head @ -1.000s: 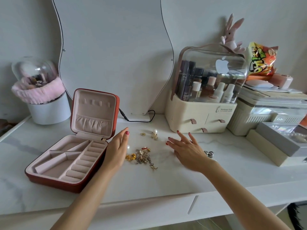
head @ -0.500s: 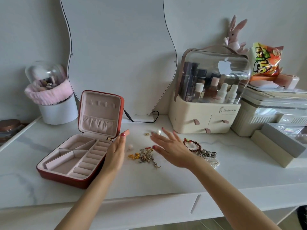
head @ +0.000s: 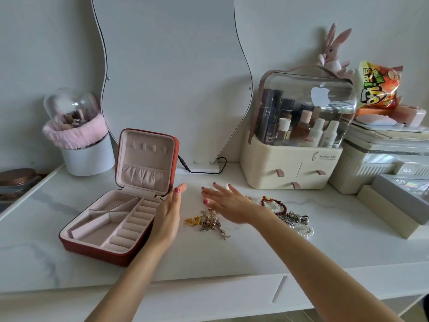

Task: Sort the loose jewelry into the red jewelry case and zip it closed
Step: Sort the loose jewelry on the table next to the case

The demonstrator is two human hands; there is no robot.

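I am watching the right hand hovering with fingers spread flat, holding nothing, over the tangled heap of gold and silver charms on the white marble tabletop. The heap is lying just under its fingertips, trailing toward me. The left hand, fingers straight, is resting against the open red zip-around jewelry case, which is sitting left of the heap.

Open jewelry case left on table, loose jewelry right of it, organizer behind
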